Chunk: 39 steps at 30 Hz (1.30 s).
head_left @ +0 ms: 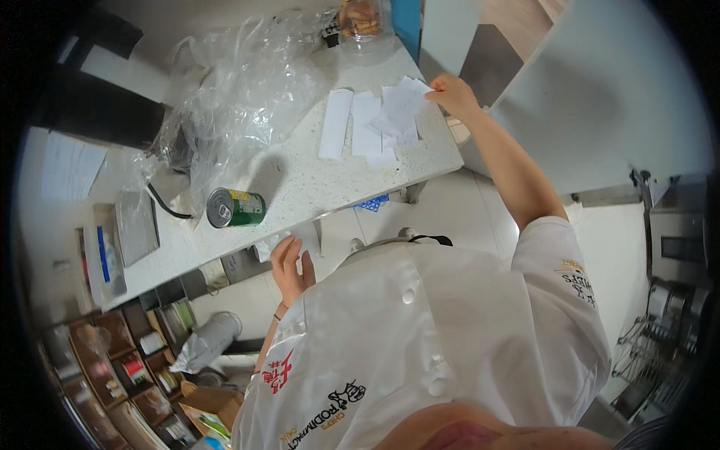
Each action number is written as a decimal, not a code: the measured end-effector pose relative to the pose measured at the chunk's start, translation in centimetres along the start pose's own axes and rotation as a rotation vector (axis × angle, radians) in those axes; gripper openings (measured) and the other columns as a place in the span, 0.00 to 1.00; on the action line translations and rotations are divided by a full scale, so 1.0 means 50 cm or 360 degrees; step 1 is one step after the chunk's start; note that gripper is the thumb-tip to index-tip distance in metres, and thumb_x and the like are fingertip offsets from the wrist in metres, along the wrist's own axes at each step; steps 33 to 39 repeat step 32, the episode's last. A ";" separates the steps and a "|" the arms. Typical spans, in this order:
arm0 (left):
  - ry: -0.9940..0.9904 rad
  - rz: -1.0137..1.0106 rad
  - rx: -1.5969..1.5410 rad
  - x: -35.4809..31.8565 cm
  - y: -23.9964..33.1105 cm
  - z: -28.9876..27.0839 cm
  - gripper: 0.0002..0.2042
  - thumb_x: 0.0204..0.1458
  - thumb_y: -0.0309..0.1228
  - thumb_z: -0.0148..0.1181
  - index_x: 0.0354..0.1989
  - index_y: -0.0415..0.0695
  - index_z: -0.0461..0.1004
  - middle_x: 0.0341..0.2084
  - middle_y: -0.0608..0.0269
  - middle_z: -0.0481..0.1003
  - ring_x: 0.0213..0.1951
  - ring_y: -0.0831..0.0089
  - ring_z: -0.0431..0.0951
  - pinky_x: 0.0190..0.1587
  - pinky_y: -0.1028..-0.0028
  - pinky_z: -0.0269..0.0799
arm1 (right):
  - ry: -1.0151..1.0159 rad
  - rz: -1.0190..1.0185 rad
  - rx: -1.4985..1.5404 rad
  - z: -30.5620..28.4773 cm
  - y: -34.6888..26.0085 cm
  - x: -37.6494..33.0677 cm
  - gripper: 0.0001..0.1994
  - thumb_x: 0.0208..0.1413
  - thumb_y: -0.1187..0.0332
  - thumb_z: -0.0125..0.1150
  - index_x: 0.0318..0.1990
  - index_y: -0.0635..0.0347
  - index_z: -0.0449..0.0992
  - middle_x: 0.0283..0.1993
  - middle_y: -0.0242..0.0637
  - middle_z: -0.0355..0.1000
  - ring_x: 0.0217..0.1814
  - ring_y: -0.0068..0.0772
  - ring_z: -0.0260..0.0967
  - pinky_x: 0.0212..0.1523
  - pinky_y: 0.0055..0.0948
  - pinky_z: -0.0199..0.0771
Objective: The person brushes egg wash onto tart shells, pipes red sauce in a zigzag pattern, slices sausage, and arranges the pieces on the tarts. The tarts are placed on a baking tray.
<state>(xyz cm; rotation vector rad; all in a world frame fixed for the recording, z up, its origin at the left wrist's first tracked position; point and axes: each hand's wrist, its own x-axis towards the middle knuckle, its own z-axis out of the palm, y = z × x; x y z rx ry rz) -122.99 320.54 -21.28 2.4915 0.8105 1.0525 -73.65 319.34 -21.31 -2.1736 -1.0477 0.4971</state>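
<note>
At the counter's right end, my right hand [452, 97] pinches the edge of a white paper slip [405, 99]. That slip overlaps other white paper slips [365, 126] lying flat on the speckled white counter [296, 176]. My left hand [291, 266] hangs just off the counter's near edge, its fingers loosely bent, the thumb apart and nothing in it. Closest to it on the counter is a green tin can [246, 208] lying on its side, its pull-tab end facing left.
Crumpled clear plastic wrap [240, 90] covers the counter's far left part. A clear jar of brown food pieces [364, 26] stands at the back. Shelves with packages [112, 367] and an open cardboard box [214, 405] are below left. A metal rack [660, 352] stands lower right.
</note>
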 end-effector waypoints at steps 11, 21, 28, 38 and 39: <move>-0.0066 0.0268 0.0054 0.116 0.070 0.070 0.23 0.43 0.14 0.60 0.50 0.45 0.70 0.46 0.55 0.73 0.40 0.59 0.74 0.36 0.69 0.73 | -0.0492 -0.0120 0.1044 -0.036 -0.210 0.044 0.12 0.58 0.68 0.60 0.47 0.61 0.72 0.41 0.32 0.72 0.35 0.25 0.69 0.36 0.25 0.74; -0.0119 0.0395 0.0137 0.169 -0.021 0.101 0.21 0.43 0.21 0.61 0.50 0.44 0.70 0.47 0.58 0.72 0.41 0.58 0.73 0.42 0.64 0.71 | 0.0209 -0.1149 0.0086 0.057 -0.516 0.105 0.12 0.57 0.66 0.56 0.48 0.53 0.75 0.39 0.37 0.78 0.42 0.33 0.76 0.43 0.31 0.74; -0.0015 0.0478 -0.0027 0.170 -0.054 0.117 0.21 0.46 0.28 0.63 0.51 0.44 0.70 0.47 0.59 0.72 0.40 0.60 0.71 0.42 0.63 0.67 | 0.0217 -0.0999 -0.0880 -0.009 -0.612 0.425 0.18 0.56 0.58 0.57 0.45 0.63 0.77 0.43 0.47 0.77 0.44 0.43 0.75 0.44 0.38 0.75; -0.0120 0.0517 -0.0060 0.151 -0.079 0.105 0.22 0.46 0.30 0.64 0.52 0.45 0.70 0.47 0.59 0.72 0.40 0.61 0.71 0.42 0.62 0.67 | 0.0147 -0.1052 -0.1197 0.121 -0.594 0.510 0.21 0.52 0.51 0.57 0.42 0.61 0.80 0.42 0.51 0.77 0.47 0.51 0.74 0.50 0.42 0.72; -0.0120 0.0517 -0.0060 0.151 -0.079 0.105 0.22 0.46 0.30 0.64 0.52 0.45 0.70 0.47 0.59 0.72 0.40 0.61 0.71 0.42 0.62 0.67 | 0.0147 -0.1052 -0.1197 0.121 -0.594 0.510 0.21 0.52 0.51 0.57 0.42 0.61 0.80 0.42 0.51 0.77 0.47 0.51 0.74 0.50 0.42 0.72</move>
